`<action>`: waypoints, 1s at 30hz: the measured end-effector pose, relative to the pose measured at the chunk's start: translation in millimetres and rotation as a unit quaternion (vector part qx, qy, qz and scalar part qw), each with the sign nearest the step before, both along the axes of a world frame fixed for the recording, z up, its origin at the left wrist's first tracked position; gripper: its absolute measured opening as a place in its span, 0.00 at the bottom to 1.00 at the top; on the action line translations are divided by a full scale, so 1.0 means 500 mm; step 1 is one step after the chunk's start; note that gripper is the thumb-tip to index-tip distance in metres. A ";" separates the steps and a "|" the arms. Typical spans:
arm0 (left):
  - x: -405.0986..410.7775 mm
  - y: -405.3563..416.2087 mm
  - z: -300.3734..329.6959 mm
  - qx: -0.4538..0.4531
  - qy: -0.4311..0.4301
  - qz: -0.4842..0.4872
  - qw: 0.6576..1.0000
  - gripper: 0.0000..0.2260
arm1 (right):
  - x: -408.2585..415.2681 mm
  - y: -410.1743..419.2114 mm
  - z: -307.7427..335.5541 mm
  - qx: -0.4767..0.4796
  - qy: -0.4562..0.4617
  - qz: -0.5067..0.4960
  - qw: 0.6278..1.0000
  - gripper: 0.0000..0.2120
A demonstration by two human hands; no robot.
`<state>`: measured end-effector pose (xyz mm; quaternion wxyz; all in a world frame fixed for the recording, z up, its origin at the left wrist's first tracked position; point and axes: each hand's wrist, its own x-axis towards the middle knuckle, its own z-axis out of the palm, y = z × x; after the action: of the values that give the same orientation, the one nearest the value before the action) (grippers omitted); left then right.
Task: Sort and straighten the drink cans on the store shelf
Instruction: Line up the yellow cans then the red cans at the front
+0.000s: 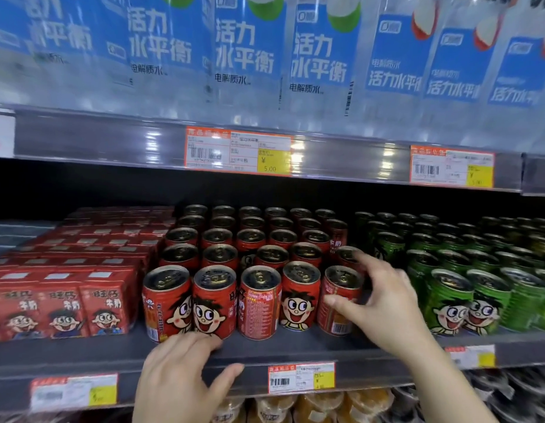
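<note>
Two hands, right grip [384, 296] seemingly holding end red can [338, 303], left grip [185, 370] relaxed on shelf edge [82, 366]

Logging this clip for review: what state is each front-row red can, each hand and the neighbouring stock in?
Left hand: open, resting on shelf edge.
Right hand: gripping rightmost red can, barcode side out.
Third red can: upright, text side out.
Fourth red can: upright, face forward.
Green cans: upright.
Red cartons: upright, faces forward.
</note>
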<state>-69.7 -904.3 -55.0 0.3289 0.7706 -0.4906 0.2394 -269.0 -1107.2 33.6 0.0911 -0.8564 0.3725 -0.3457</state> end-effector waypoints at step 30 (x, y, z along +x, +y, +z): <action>0.017 -0.003 -0.015 -0.022 -0.005 -0.041 0.999 0.19 | 0.168 0.040 0.096 -0.002 0.317 0.128 0.940 0.39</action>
<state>-61.0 -906.0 -62.6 0.3527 0.7416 -0.5177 0.2402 -185.0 -1087.2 81.5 0.0099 -0.9622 0.2689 -0.0420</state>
